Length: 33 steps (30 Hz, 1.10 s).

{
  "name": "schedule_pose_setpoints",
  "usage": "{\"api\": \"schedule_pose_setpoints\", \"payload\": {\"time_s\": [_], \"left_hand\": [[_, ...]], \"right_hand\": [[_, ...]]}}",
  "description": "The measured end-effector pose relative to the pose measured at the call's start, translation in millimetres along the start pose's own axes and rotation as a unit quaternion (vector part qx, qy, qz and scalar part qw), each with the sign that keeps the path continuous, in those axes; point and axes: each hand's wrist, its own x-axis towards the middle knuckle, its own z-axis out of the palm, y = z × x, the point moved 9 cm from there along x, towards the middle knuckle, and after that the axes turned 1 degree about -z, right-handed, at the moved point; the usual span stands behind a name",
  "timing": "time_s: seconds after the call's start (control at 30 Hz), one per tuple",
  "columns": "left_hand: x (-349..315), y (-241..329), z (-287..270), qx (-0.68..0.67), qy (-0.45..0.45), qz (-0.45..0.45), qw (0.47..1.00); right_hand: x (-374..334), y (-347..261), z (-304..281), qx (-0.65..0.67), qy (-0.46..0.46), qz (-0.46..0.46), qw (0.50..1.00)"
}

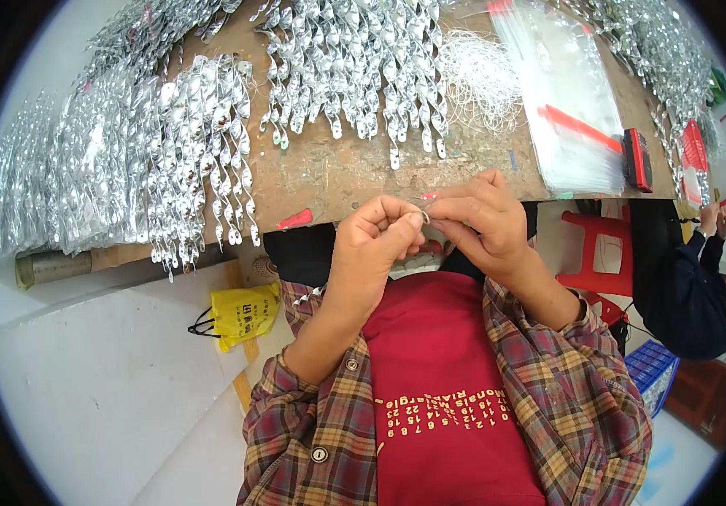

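Note:
Close together at the table's front edge, both hands are closed in a pinch. My left hand (377, 246) pinches with thumb and forefinger at a small curved piece (425, 217), thin and ring-like, which shows between the fingertips. My right hand (488, 221) meets it from the other side, fingers bent and tips on the same piece; its exact kind is too small to make out. Just beyond the fingertips a little red-and-silver bit (429, 196) shows. Past the hands, twisted silver spiral strips (346, 67) lie in rows, with a tangle of thin white string (481, 80) beside them.
More silver spirals in clear wrapping (97, 160) hang over the left table edge. Clear plastic bags (578, 110) with red bands lie right, next to a red-and-black box-like device (637, 160). A yellow bag (245, 316), a red stool (595, 249) and another person (688, 287) are below or beside the table.

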Motion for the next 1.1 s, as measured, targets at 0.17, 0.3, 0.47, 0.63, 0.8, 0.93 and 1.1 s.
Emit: {"api": "schedule_pose_setpoints", "payload": {"time_s": [0.17, 0.3, 0.47, 0.63, 0.8, 0.93, 1.1], "left_hand": [[-1.7, 8.8, 0.5, 0.09, 0.025, 0.055, 0.994], [-5.0, 14.8, 5.7, 0.134, 0.019, 0.097, 0.986], [-6.2, 13.8, -3.5, 0.125, 0.026, 0.074, 0.989], [-4.9, 13.4, -0.9, 0.126, 0.001, 0.062, 0.99], [-2.1, 7.4, -3.9, 0.049, 0.01, 0.02, 0.999], [-1.0, 3.4, -4.2, -0.017, 0.001, 0.007, 1.0], [-1.3, 3.2, 2.1, 0.005, -0.013, 0.029, 0.999]], "right_hand": [[0.6, -5.9, 0.4, -0.056, 0.006, -0.03, 0.998], [1.7, -1.9, -2.4, -0.061, 0.021, -0.011, 0.998], [-4.1, 23.9, -7.3, 0.081, 0.028, 0.124, 0.989], [-4.0, 25.6, -2.0, 0.161, -0.01, 0.124, 0.979], [-23.3, 48.0, 18.8, 0.341, 0.009, 0.291, 0.894], [-27.8, 41.2, 34.3, 0.406, -0.043, 0.296, 0.863], [-9.1, 30.8, 18.3, 0.307, -0.016, 0.184, 0.933]]}}
